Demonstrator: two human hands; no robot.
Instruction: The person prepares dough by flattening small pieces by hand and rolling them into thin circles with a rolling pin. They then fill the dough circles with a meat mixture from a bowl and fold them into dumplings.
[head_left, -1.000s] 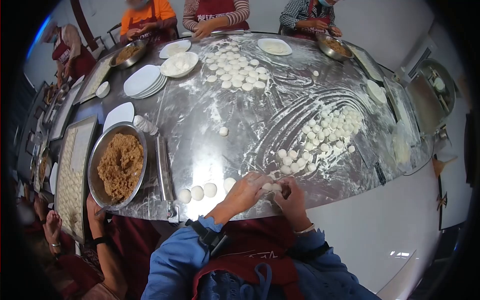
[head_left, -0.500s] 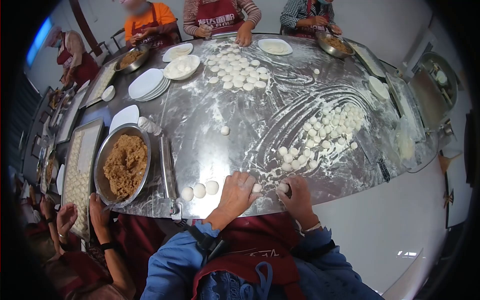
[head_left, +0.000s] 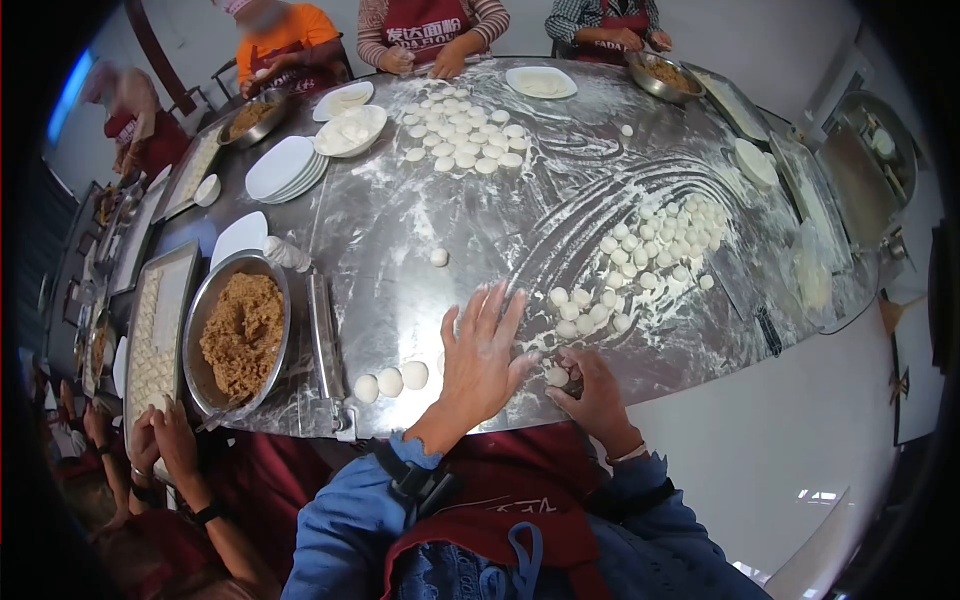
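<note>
My left hand (head_left: pixel 478 360) is held over the steel table with its fingers spread, and nothing shows in its grip. To its right, my right hand (head_left: pixel 598 392) curls its thumb and fingers about a small white dough ball (head_left: pixel 556 377) at the table's near edge. Left of my left wrist, three dough balls (head_left: pixel 390 382) sit in a row; something pale beside them is partly hidden by the wrist. Beyond my right hand lies a group of floured dough pieces (head_left: pixel 592 312), with a larger heap (head_left: pixel 665 240) behind it. One lone dough ball (head_left: pixel 439 257) rests farther up the table.
A steel bowl of brown filling (head_left: pixel 243 335) stands at left, beside a metal bar (head_left: pixel 322 335) and a tray of dumplings (head_left: pixel 155 330). A co-worker's hands (head_left: pixel 165 435) are at that tray. Stacked plates (head_left: pixel 285 170) and flattened dough pieces (head_left: pixel 465 135) lie farther back, near other people.
My left hand has moved forward and opened, leaving the ball it was at. My right hand stays near its dough ball. The co-worker's hands at left have come together over the tray.
</note>
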